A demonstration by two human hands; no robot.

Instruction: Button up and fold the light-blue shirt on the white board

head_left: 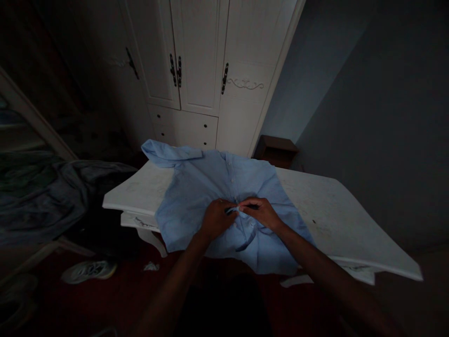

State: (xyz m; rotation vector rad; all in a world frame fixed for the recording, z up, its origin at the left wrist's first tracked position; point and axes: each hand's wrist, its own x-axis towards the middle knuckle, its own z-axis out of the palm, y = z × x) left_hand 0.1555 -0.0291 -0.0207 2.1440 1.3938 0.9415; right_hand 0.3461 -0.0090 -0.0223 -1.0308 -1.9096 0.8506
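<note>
A light blue button-up shirt (196, 187) lies spread over a white table (326, 201), its hem hanging past the near edge. One sleeve is folded across at the far left. Small buttons run down the front placket. My left hand (218, 218) pinches the placket edge near the shirt's middle. Right beside it, my right hand (261, 211) pinches the same strip of cloth, fingertips almost meeting those of the left. A flap of the front is lifted and curled below the fingers. Whether a button sits between the fingertips is too small and dark to tell.
A white wardrobe (199, 70) with dark handles stands behind the table. Beside it is a small brown cabinet (277, 147). Dark clothes (80, 196) hang at left over a frame. A shoe (89, 271) rests on the red floor, lower left. The room is dim.
</note>
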